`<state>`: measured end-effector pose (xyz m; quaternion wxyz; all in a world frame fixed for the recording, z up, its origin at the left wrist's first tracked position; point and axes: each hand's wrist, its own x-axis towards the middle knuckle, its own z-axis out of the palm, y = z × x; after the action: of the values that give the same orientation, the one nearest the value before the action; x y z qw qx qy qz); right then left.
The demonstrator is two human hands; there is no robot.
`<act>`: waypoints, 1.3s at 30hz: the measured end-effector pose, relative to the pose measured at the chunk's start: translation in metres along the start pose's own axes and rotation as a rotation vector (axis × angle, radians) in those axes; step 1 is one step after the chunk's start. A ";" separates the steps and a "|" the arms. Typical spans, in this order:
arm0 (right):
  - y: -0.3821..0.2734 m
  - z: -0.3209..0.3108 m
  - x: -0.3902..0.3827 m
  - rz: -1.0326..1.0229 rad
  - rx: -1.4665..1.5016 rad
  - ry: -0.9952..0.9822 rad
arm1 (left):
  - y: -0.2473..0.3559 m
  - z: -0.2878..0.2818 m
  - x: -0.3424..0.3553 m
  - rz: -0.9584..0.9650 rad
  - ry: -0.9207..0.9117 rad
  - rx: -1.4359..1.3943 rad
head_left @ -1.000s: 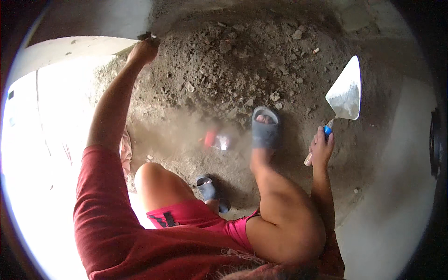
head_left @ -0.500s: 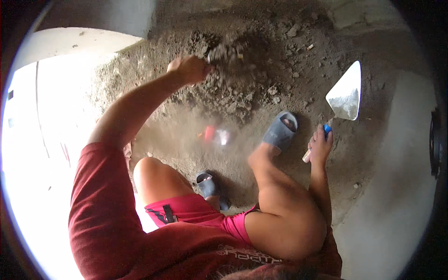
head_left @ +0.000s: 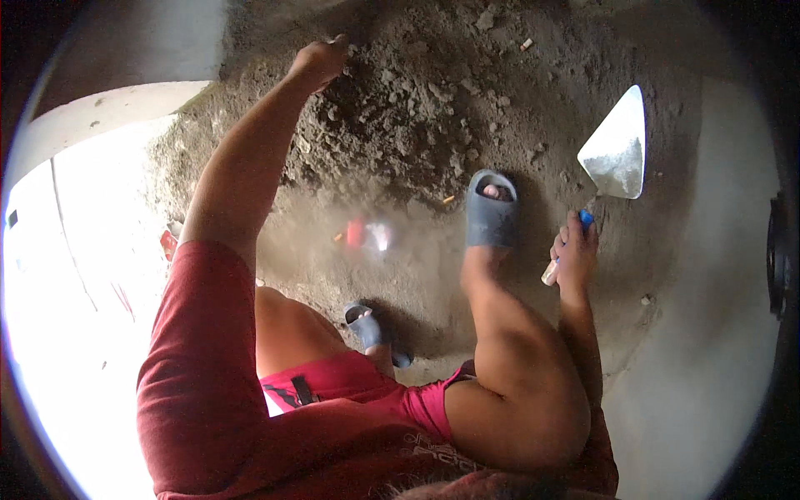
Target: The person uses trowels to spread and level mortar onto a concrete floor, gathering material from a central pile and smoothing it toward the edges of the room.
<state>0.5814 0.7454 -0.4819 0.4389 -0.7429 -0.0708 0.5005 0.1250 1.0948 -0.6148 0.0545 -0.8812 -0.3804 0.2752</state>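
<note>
At the far left edge of a heap of loose, crumbly earth (head_left: 375,112), my left hand (head_left: 321,65) is closed, knuckles up, with the arm stretched far forward. A small pale tip pokes out by its fingers; what it grips is hidden. My right hand (head_left: 575,254) wraps round the handle of a pointed trowel (head_left: 618,154), low on the right beside my right foot. The trowel's triangular metal blade points away from me, grey dust on its lower part. Blue shows at the handle's upper end, and a pale handle end sticks out below the hand.
My feet are in grey slide sandals (head_left: 490,208) on dusty ground. A small red and white item (head_left: 367,235), blurred by glare, lies between them and the heap. A cigarette butt (head_left: 526,44) lies far off. Pale walls (head_left: 700,333) stand right and left.
My left hand has moved forward and left, off the middle of the heap; the flying blur of earth there is gone. My right foot has turned straighter. The trowel stays in my right hand.
</note>
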 end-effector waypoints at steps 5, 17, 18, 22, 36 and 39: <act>-0.002 -0.008 0.003 0.041 -0.073 0.031 | 0.091 -0.079 -0.003 -0.039 -0.183 -0.027; 0.005 -0.018 0.023 -0.015 0.010 -0.006 | -0.042 -0.053 -0.036 -0.039 -0.256 0.221; 0.011 -0.014 0.027 -0.033 -0.004 -0.042 | -0.045 -0.022 -0.027 -0.009 -0.363 0.237; 0.021 -0.028 0.039 0.074 0.050 0.033 | 0.013 0.000 0.012 -0.275 -0.308 -0.394; 0.002 0.008 0.031 -0.017 0.070 -0.010 | -0.003 -0.075 -0.036 -0.057 -0.395 0.051; -0.004 -0.005 0.030 0.007 0.022 -0.010 | 0.019 -0.094 0.023 0.078 -0.296 0.233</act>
<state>0.6013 0.7617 -0.4988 0.4447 -0.7358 -0.0649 0.5066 0.1997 1.1083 -0.5515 0.0890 -0.8330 -0.3154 0.4458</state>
